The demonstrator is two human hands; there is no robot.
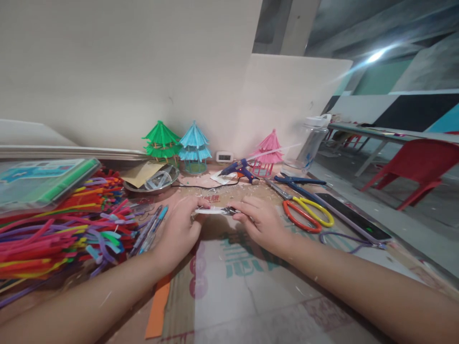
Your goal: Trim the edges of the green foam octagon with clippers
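**Two-handed pinch on a short white strip [211, 210]**

Far left: clear plastic case [36, 179] with green along one edge, lying against a loose heap of multicoloured fuzzy stems [39, 243]. Next, a round metal dish [150, 192] with tan card in it. Pens [154, 229] lie just beside the left forearm; an orange strip [158, 308] lies below it. Green tiered-roof model [161, 138] stands behind the dish.

Left hand [181, 222]: grip nearly closed, thumb and fingertips meeting at the near-side end of the white strip. Blue tiered-roof model [194, 143] stands beyond this hand.

White strip: level, bridging the gap between the hands, above the printed sheet on the tabletop [132, 329]. At its right end is a small dark piece [227, 210]; too blurred to identify, and cannot tell whether the two are joined.

Beyond the gap: small white digital timer [224, 156], then blue glue gun [239, 168], its cord trailing left.

Right hand [263, 222]: grip nearly closed, thumb and index fingertips pinching the dark piece; remaining fingers curled.

Pink tiered-roof model [271, 145] stands behind the glue gun. Right of the hand: scissors [303, 215] with red and yellow handles, blue-handled tool above them, clear jug [310, 148] behind, then a phone [353, 217] with purple cord. Far right, off the tabletop: red chair [423, 162].
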